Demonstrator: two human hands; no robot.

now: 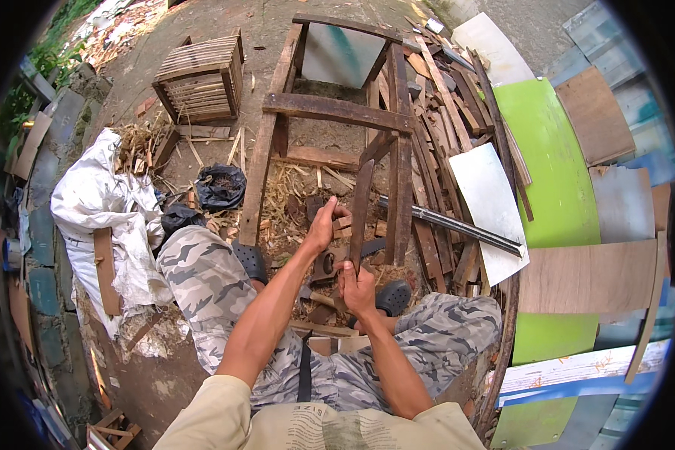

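My right hand [357, 289] is closed around the handle of a machete [362, 210]. Its long dark blade points up and away from me, between my knees. To the left of the blade, my left hand [322, 227] has its fingers curled in at a small brown piece of wood [343, 223]; the grip is partly hidden. Beneath both hands lie wood offcuts and a dark, block-like piece [325, 266] on the ground. Just beyond stands a rough wooden frame [337, 111] with legs and crossbars.
A slatted wooden crate [200, 79] stands at the far left, near a black plastic bag [221, 186] and a white sack [101, 199]. A metal tube [457, 225] juts in from the right. Piled wood strips [439, 150] and a green panel [547, 165] lie right.
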